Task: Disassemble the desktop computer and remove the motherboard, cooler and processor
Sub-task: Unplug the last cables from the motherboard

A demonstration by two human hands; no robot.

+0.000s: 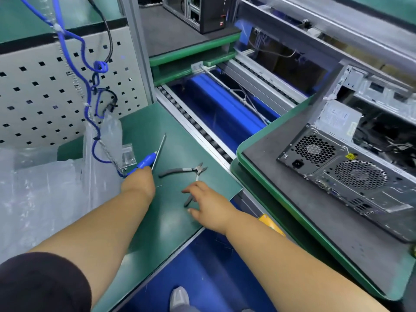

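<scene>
An opened desktop computer case (351,174) lies on its side on a green-rimmed pallet (270,199) at the right, its rear panel with fan grilles facing me. My left hand (138,184) grips the blue electric screwdriver (146,159), whose long bit points up and away over the green mat (157,221). My right hand (208,203) lies over the near handle of grey side-cutter pliers (191,174) on the mat, fingers spread; the fingertips touch the handle. The motherboard inside the case is hidden.
A roller conveyor (198,129) runs between the mat and the pallet. A white pegboard (45,97) with blue coiled cable (90,93) stands at the left, above clear plastic bags (45,194). Another pallet with a black computer (202,14) sits farther back.
</scene>
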